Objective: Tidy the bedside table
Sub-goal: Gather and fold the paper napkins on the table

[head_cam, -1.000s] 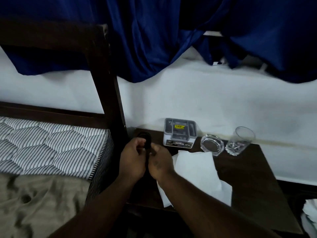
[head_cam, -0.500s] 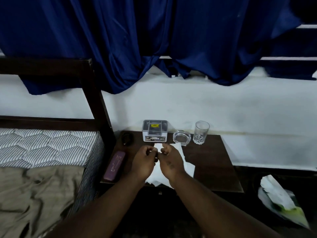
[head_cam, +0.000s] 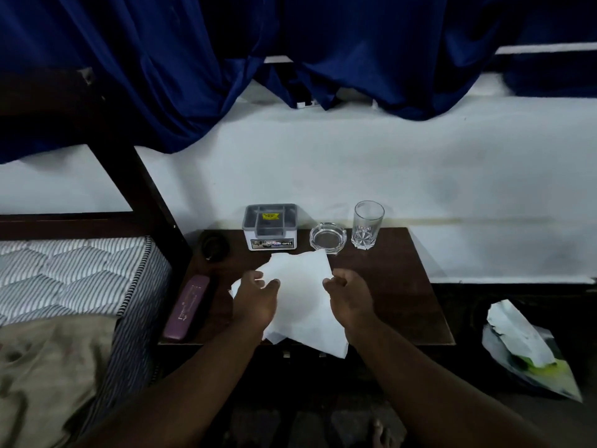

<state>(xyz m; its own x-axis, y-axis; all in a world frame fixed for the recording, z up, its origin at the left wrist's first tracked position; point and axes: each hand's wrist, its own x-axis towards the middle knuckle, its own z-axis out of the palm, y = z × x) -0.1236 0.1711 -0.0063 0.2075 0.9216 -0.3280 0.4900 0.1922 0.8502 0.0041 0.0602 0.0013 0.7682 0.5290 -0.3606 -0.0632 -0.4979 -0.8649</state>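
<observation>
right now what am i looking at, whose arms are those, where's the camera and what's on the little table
There is no machine here: those are a person's two bare arms. The camera sits on the person's head and looks forward and down, so you see what they see. The left hand and right hand reach over a dark wooden bedside table beside a bed. Each hand has its fingers curled at an edge of the white paper lying in the middle, and seems to pinch it. Along the back stand a dark round object, too dim to identify, a grey box, a glass ashtray and a clear drinking glass. A purple case lies at the table's left edge.
</observation>
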